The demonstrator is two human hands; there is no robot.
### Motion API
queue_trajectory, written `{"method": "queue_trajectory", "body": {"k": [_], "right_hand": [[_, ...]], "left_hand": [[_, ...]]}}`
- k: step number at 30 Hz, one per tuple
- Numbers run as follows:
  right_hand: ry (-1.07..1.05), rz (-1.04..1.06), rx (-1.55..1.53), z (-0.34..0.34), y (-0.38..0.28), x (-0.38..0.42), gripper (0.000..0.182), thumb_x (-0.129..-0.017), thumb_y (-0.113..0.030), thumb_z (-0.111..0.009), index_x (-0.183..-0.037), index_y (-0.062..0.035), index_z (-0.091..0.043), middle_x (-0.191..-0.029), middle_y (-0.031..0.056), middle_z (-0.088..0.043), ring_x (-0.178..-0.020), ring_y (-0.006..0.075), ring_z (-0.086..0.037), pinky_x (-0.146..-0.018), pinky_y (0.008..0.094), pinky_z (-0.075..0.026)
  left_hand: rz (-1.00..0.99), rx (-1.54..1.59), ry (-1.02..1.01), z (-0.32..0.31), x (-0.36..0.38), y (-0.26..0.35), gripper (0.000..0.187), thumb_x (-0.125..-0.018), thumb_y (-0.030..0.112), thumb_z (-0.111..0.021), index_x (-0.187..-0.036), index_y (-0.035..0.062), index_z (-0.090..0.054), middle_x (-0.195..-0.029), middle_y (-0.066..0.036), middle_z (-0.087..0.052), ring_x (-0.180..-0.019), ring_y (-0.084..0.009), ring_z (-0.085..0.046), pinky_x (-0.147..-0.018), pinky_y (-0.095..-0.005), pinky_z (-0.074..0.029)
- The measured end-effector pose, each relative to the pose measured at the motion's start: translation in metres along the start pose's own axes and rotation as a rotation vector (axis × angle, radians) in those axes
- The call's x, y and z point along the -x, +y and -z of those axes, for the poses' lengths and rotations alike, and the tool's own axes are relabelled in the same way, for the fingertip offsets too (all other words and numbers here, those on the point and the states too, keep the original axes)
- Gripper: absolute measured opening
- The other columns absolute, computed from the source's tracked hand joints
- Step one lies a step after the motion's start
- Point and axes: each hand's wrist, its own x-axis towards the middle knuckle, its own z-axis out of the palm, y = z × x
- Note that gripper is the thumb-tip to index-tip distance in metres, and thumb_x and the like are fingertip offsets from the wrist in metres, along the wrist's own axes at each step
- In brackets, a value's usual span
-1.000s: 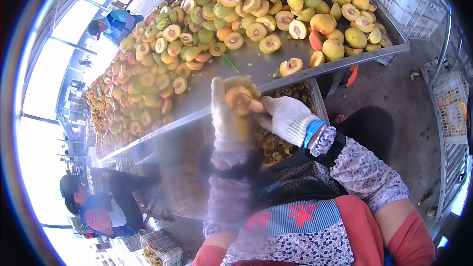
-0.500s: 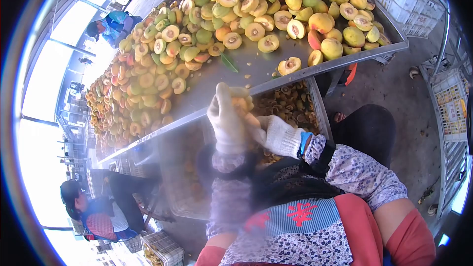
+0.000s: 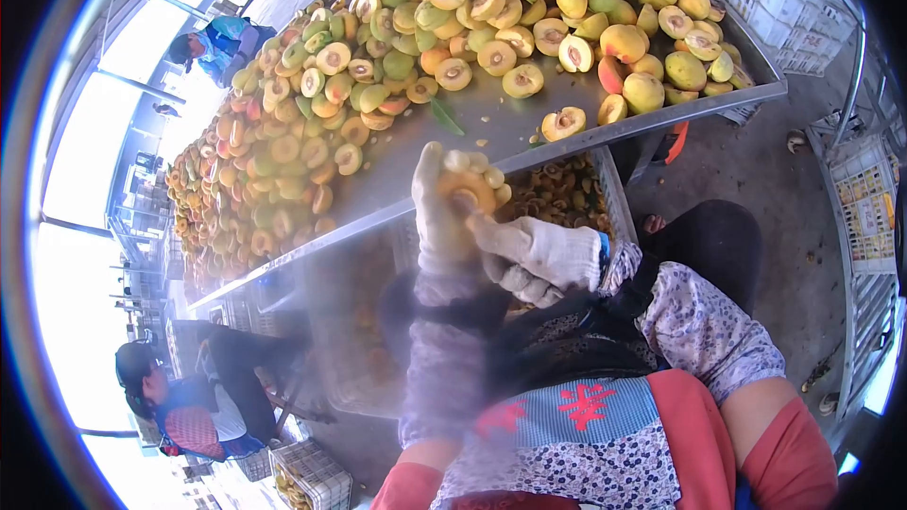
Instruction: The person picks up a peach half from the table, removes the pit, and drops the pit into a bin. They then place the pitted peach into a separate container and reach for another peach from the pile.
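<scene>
Over the table's near edge, my left hand [image 3: 436, 212] in a white glove is closed around a halved peach [image 3: 480, 191], its cut face turned toward my right hand. My right hand [image 3: 548, 255], also gloved, has its fingers curled, and a fingertip or thumb touches the cut face near the middle. Whether a small tool sits in the right hand is hidden. Beyond both hands, halved and whole peaches [image 3: 453, 74] are heaped on the metal table [image 3: 510, 123]. One peach half [image 3: 564, 123] lies cut side up near the edge.
Below the table edge stands a crate [image 3: 619, 198] of brownish fruit pieces or pits. White crates [image 3: 775, 9] are stacked at the upper right, with a rack [image 3: 864, 198] below them. A seated person [image 3: 198, 406] is at the lower left, another person [image 3: 222, 47] at the upper left.
My right hand has turned, and its curled fingers now show below the peach half. My left hand has shifted slightly right, showing more of the fruit's cut face.
</scene>
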Motion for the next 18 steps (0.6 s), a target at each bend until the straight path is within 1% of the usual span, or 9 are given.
{"method": "queue_trajectory", "body": {"k": [1, 2, 4, 5, 10, 12, 14, 16, 18], "right_hand": [[0.173, 0.053, 0.538, 0.003, -0.003, 0.001, 0.043, -0.097, -0.047, -0.058, -0.088, -0.0054, -0.064, -0.068, 0.0092, -0.062, -0.062, 0.0190, -0.061, -0.057, 0.0282, -0.048], [0.173, 0.053, 0.538, 0.008, 0.002, -0.004, 0.043, -0.097, -0.047, -0.058, -0.088, -0.0054, -0.064, -0.068, 0.0092, -0.062, -0.062, 0.0190, -0.061, -0.057, 0.0282, -0.048], [0.331, 0.702, 1.101, 0.019, 0.015, -0.018, 0.044, -0.098, -0.044, -0.054, -0.100, -0.0012, -0.065, -0.089, 0.0201, -0.069, -0.086, 0.0336, -0.066, -0.076, 0.0348, -0.051], [0.325, 0.621, 1.239, 0.013, 0.006, -0.004, 0.041, -0.096, -0.043, -0.053, -0.106, -0.0051, -0.067, -0.097, 0.0227, -0.069, -0.092, 0.0446, -0.063, -0.083, 0.0442, -0.051], [0.357, 0.500, 1.510, 0.006, 0.003, 0.003, 0.039, -0.094, -0.041, -0.054, -0.104, -0.0071, -0.069, -0.099, 0.0220, -0.070, -0.092, 0.0425, -0.065, -0.082, 0.0472, -0.051], [0.402, 0.325, 1.741, 0.004, 0.008, 0.004, 0.037, -0.091, -0.041, -0.063, -0.109, -0.0091, -0.067, -0.087, 0.0217, -0.069, -0.084, 0.0409, -0.067, -0.075, 0.0480, -0.052], [0.390, 0.055, 1.740, -0.002, 0.002, 0.015, 0.042, -0.092, -0.047, -0.058, -0.106, -0.0087, -0.069, -0.092, 0.0214, -0.070, -0.092, 0.0403, -0.067, -0.082, 0.0493, -0.052], [0.475, -0.104, 1.815, 0.011, 0.005, 0.014, 0.042, -0.092, -0.046, -0.058, -0.106, -0.0084, -0.069, -0.096, 0.0216, -0.071, -0.096, 0.0395, -0.067, -0.084, 0.0484, -0.052], [0.554, -0.032, 1.769, 0.015, 0.004, 0.014, 0.042, -0.092, -0.046, -0.058, -0.107, -0.0080, -0.069, -0.097, 0.0211, -0.071, -0.096, 0.0393, -0.067, -0.084, 0.0485, -0.052]], "left_hand": [[-0.011, 0.119, -0.009, 0.004, -0.002, -0.004, 0.030, -0.099, 0.039, -0.054, -0.084, 0.0123, -0.055, -0.084, -0.005, -0.057, -0.077, -0.0225, -0.058, -0.069, -0.0364, -0.052], [-0.021, 0.237, -0.017, 0.006, -0.003, -0.006, 0.028, -0.099, 0.039, -0.056, -0.084, 0.0146, -0.055, -0.086, -0.003, -0.057, -0.079, -0.0216, -0.059, -0.070, -0.0359, -0.054], [-0.002, 0.242, -0.018, 0.008, 0.000, -0.003, 0.026, -0.098, 0.036, -0.058, -0.084, 0.0145, -0.055, -0.087, -0.002, -0.058, -0.080, -0.0215, -0.059, -0.074, -0.0371, -0.055], [-0.011, 0.256, 0.046, 0.008, 0.003, -0.002, 0.026, -0.098, 0.036, -0.058, -0.084, 0.0145, -0.055, -0.088, -0.002, -0.058, -0.081, -0.0216, -0.060, -0.075, -0.0377, -0.056], [0.006, 0.154, 0.136, 0.032, 0.026, 0.007, 0.024, -0.099, 0.034, -0.057, -0.086, 0.0142, -0.057, -0.088, -0.001, -0.062, -0.084, -0.0226, -0.062, -0.076, -0.0397, -0.057], [-0.001, 0.163, 0.152, 0.053, 0.028, 0.013, 0.024, -0.099, 0.034, -0.057, -0.087, 0.0140, -0.058, -0.089, -0.001, -0.062, -0.084, -0.0227, -0.062, -0.077, -0.0394, -0.057], [-0.225, 0.378, 0.074, 0.080, 0.032, 0.038, 0.025, -0.099, 0.035, -0.056, -0.087, 0.0131, -0.058, -0.088, -0.001, -0.062, -0.083, -0.0222, -0.062, -0.077, -0.0392, -0.057], [-0.365, 0.107, 0.305, 0.079, 0.050, 0.073, 0.027, -0.098, 0.037, -0.057, -0.087, 0.0116, -0.059, -0.093, -0.005, -0.064, -0.086, -0.0225, -0.063, -0.078, -0.0411, -0.057], [-0.374, -0.254, 0.445, 0.080, 0.079, 0.097, 0.032, -0.096, 0.038, -0.059, -0.100, 0.0068, -0.063, -0.102, -0.011, -0.066, -0.092, -0.0255, -0.065, -0.082, -0.0408, -0.057]]}}
